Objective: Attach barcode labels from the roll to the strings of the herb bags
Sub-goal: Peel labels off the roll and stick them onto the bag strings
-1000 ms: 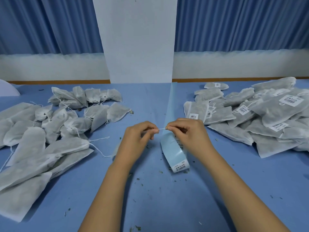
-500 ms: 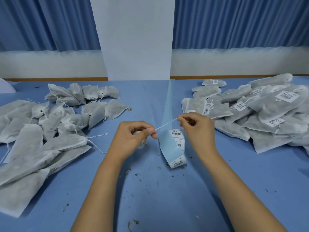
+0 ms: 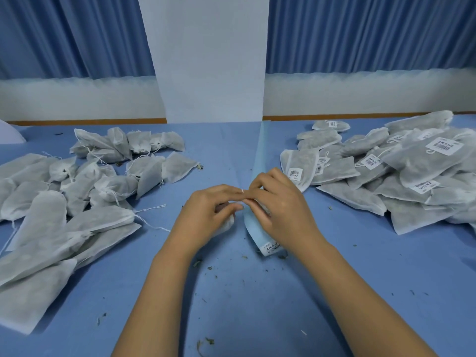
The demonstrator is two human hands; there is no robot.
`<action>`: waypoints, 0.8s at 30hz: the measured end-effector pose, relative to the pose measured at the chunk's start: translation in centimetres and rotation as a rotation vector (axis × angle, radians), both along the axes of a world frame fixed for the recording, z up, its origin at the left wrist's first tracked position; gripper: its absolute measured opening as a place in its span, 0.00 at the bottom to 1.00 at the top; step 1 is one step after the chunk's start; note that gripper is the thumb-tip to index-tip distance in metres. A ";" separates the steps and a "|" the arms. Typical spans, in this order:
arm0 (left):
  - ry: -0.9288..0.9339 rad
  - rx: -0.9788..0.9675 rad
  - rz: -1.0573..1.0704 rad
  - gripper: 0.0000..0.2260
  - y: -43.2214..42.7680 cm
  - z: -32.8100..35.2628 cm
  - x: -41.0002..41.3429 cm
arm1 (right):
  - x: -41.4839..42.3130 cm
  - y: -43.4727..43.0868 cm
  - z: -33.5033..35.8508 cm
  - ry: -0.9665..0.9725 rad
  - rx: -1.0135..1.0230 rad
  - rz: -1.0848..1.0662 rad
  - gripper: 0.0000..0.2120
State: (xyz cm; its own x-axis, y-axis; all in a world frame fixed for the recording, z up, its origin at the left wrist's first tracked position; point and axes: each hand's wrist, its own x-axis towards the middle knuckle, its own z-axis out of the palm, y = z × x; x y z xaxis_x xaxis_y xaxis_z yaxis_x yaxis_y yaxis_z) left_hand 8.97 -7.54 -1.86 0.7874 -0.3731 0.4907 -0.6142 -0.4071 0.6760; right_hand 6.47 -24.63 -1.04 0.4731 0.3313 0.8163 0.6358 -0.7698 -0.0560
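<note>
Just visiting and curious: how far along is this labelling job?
Roughly half, at a guess. Done: the right pile carries barcode labels. In hand: the left hand and right hand pinch one bag's string above the label strip. To do: the left pile, about as large, shows bare strings and no labels.

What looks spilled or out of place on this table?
Dark herb crumbs lie scattered on the blue table near the label strip and toward the near edge, seemingly spilled from bags. Nothing else stands out.
</note>
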 end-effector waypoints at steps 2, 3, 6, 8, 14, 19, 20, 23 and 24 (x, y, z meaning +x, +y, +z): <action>0.027 -0.007 -0.021 0.07 -0.4 -0.1 -0.2 | 0.0 -0.5 0.3 0.005 0.018 0.011 0.02; 0.054 -0.040 -0.039 0.06 -0.7 -0.1 -0.3 | 0.1 -0.7 0.4 0.000 0.037 0.010 0.02; 0.134 -0.105 -0.049 0.07 -1.6 0.1 -0.8 | 0.2 -1.3 0.5 0.026 0.109 0.019 0.02; 0.128 -0.137 -0.024 0.05 -1.7 0.2 -0.9 | 0.2 -1.4 0.3 0.090 0.200 0.009 0.02; 0.060 -0.288 0.110 0.04 -2.0 0.3 -1.2 | 0.4 -0.7 -0.3 0.347 0.479 -0.024 0.03; 0.249 -0.472 0.165 0.07 -1.9 0.5 -1.1 | 0.2 -0.4 -0.3 0.357 0.492 -0.010 0.03; 0.286 -0.456 0.161 0.08 -1.8 0.5 -1.0 | 0.2 -0.4 -0.3 0.330 0.485 -0.009 0.03; 0.324 -0.322 0.105 0.09 -1.7 0.3 -1.1 | 0.1 -0.5 0.0 0.250 0.453 -0.004 0.02; 0.310 -0.296 0.074 0.09 -1.8 0.2 -1.1 | 0.1 -0.5 0.0 0.241 0.447 0.006 0.02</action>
State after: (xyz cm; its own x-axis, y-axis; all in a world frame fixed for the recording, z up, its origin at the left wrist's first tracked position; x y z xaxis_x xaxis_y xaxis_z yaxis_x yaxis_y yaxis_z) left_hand 7.83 -9.34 -1.63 0.9337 -0.1887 0.3043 -0.3402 -0.2030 0.9182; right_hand 6.60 -25.14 -1.08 0.6648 -0.0226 0.7467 0.5683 -0.6335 -0.5251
